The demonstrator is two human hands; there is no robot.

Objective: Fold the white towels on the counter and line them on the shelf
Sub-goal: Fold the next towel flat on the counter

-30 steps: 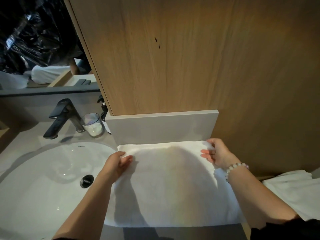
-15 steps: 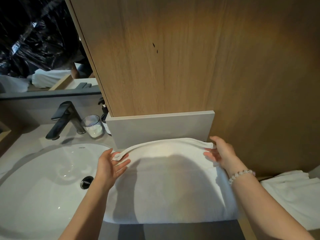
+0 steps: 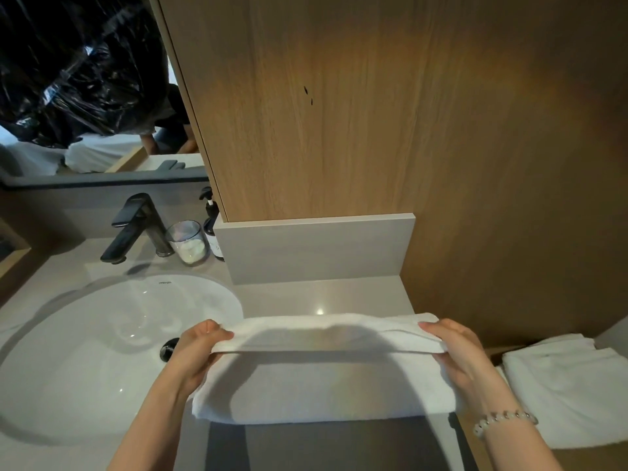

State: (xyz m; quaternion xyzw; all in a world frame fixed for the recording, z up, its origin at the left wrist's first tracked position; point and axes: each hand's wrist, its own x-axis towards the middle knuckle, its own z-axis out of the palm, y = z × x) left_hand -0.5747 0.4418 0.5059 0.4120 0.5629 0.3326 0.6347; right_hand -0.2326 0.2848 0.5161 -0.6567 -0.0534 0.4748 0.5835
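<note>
A white towel [image 3: 326, 389] lies on the grey counter [image 3: 319, 295] to the right of the sink. Its far half is lifted and doubled back toward me, hanging over the near half. My left hand [image 3: 197, 351] pinches the left corner of that lifted edge. My right hand [image 3: 452, 351], with a bead bracelet on the wrist, grips the right corner. Another white towel [image 3: 571, 389] lies folded on a lower surface at the right.
A white oval sink [image 3: 102, 351] fills the left, with a black tap [image 3: 136, 229], a glass candle [image 3: 188, 243] and a dark pump bottle [image 3: 212, 229] behind it. A wooden panel [image 3: 339, 113] rises behind the counter. A mirror [image 3: 85, 79] hangs at upper left.
Both hands have lifted the towel's far edge off the counter and drawn it toward me, folding it over the near half. The bare counter behind the towel now shows.
</note>
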